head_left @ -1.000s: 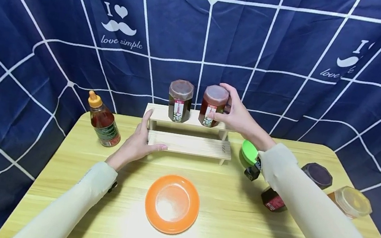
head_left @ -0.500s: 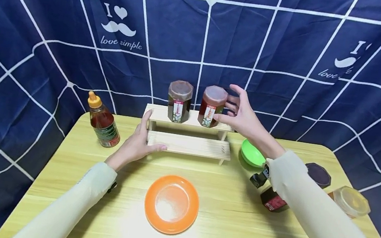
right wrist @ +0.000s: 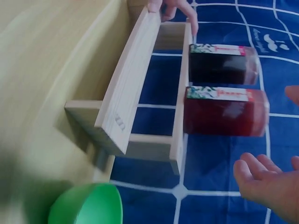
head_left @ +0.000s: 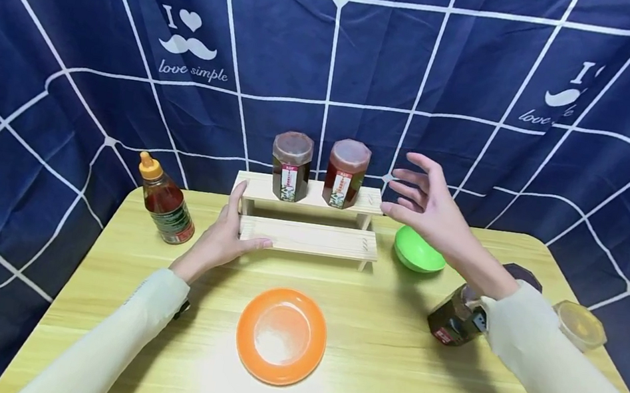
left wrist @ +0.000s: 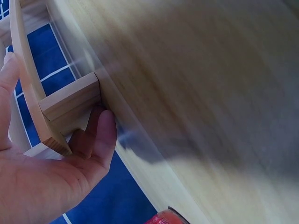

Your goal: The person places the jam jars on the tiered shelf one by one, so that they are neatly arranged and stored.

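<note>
While the left hand (head_left: pixel 222 237) is gripping the left end of the wooden rack (head_left: pixel 309 237), thumb lying along the lower step and fingers curled round the side, the right hand (head_left: pixel 431 206) is hovering in the air just right of the rack's top step, fingers spread and holding nothing. From the left wrist view, the fingers (left wrist: pixel 100 135) are pressing against the rack's end piece (left wrist: pixel 70 105).

Two jars are standing upright on the rack's top step, side by side and almost touching: a dark jar (head_left: pixel 291 165) toward the left and a red jar (head_left: pixel 345 172) toward the right. The red jar is sitting nearest the spread hand, clear of the fingertips; the right wrist view is showing a plain gap between that jar (right wrist: pixel 226 111) and the hand (right wrist: pixel 268 184).

Right of the rack, a green bowl (head_left: pixel 417 251) is sitting on the table (head_left: pixel 386 381), close to the rack's right foot. Further right of the rack, partly behind the right forearm, another dark jar (head_left: pixel 452 316) is resting on the table, and beyond it a pale yellowish jar (head_left: pixel 580 324) is lying near the table's edge. In front of the rack, an orange plate (head_left: pixel 281 335) is lying flat. Left of the rack, well apart from it, a sauce bottle (head_left: pixel 164 201) with an orange cap is standing upright.
</note>
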### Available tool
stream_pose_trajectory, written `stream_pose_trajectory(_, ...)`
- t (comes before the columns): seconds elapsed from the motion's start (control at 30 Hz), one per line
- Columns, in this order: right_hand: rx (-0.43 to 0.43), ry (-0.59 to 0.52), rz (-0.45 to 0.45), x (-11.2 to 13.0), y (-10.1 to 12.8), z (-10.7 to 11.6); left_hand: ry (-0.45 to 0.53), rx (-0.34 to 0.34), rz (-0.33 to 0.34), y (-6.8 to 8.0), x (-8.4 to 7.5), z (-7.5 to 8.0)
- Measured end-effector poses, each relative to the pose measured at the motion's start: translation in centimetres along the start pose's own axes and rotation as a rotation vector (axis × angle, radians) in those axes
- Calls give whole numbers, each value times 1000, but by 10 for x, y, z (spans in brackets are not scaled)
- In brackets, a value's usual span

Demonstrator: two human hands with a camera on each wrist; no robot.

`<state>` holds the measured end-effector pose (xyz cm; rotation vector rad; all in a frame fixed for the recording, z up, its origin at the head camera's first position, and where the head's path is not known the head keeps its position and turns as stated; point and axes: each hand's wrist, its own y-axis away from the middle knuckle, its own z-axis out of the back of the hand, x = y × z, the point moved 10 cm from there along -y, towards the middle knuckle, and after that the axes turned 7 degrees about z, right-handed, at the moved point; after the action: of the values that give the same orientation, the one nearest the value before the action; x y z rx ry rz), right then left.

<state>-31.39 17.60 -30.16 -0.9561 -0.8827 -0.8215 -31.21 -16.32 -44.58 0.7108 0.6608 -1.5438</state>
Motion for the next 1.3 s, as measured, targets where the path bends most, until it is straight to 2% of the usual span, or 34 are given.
stream_pose_trajectory(0.2, -31, -6, 55, 9, 32, 23, -11, -7, -5, 1, -1, 1)
stream_pose_trajectory(0.53, -102, 5, 135, 13, 99, 61, 3, -10, -15, 1, -3, 0)
stream_pose_trajectory(0.8, -228, 137, 143, 2, 146, 87, 0, -7, -8, 3, -4, 1)
stream_pose_trajectory(1.03, -321, 139, 103, -20, 184, 102, 10, -7, -5, 3, -5, 2)
stream_pose_trajectory(1.17, -347, 265, 29, -34, 201, 107, 13, -9, -7, 3, -5, 2)
stream_pose_trajectory(1.3, -289, 373, -52, -49, 213, 105, 13, -9, -11, 3, -5, 2)
